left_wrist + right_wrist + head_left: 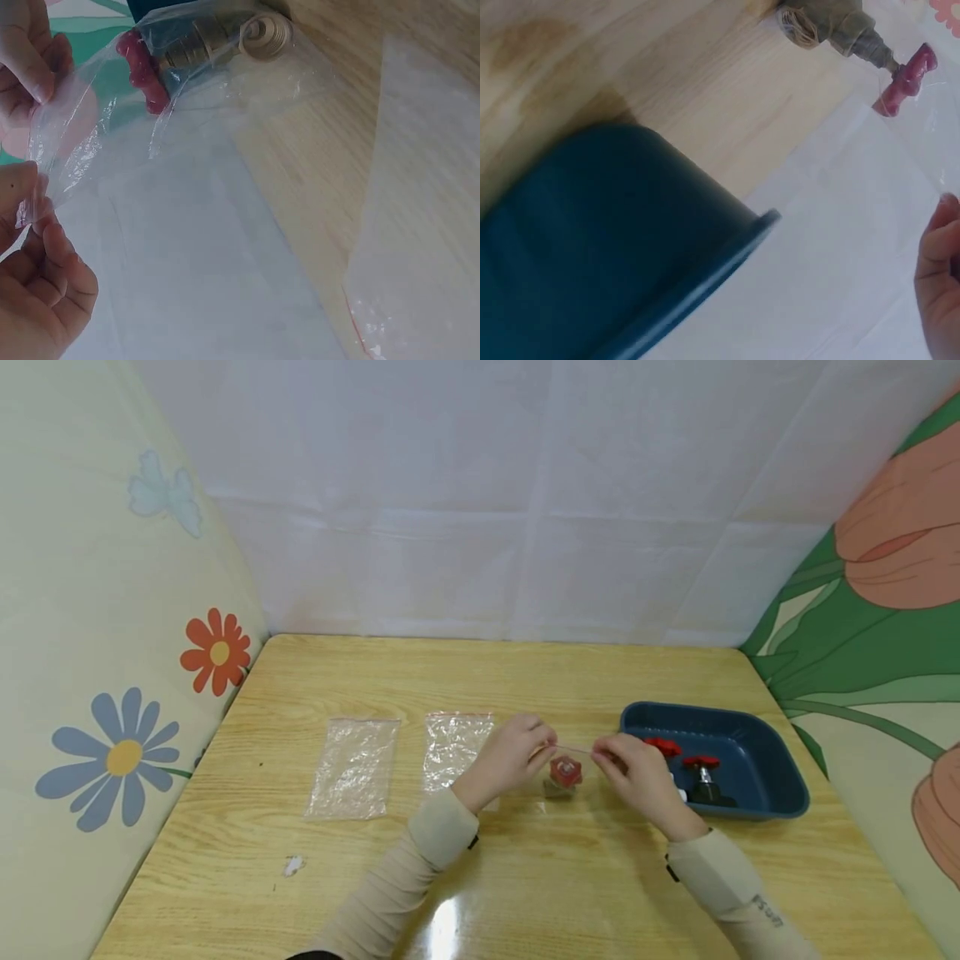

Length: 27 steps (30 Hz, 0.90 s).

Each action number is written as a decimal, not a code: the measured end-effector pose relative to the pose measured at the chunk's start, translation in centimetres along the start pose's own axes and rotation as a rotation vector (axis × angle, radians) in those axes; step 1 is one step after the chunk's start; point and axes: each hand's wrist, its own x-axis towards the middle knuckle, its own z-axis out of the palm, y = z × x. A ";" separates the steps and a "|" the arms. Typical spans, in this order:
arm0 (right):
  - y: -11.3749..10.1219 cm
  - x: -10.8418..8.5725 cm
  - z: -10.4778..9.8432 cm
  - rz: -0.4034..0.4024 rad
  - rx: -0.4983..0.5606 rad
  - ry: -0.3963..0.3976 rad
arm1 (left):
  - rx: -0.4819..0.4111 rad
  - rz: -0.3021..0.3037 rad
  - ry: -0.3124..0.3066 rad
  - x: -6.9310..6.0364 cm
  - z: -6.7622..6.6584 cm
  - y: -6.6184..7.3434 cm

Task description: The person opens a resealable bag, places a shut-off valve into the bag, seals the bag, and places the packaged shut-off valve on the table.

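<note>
Bag [82, 146] w/ valve [565, 772], rim in L hand [512, 753] + R hand [640, 777] pinch, bin [757, 764] nr R.

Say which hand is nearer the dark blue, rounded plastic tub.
Right. The right hand is by the left end of the tub; the left hand is farther left, away from it.

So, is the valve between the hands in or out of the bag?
In: its red handle and metal body show through the clear bag.
</note>
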 end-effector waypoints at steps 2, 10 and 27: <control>0.0 0.1 -0.1 -0.015 -0.011 -0.008 | 0.028 0.015 -0.018 0.2 -0.1 0.0; 0.1 0.3 -0.2 -0.068 -0.049 -0.026 | 0.153 0.021 -0.111 0.7 -0.1 0.2; -0.5 0.8 -0.6 -0.087 -0.070 -0.090 | 0.237 0.048 -0.160 1.0 -0.5 0.4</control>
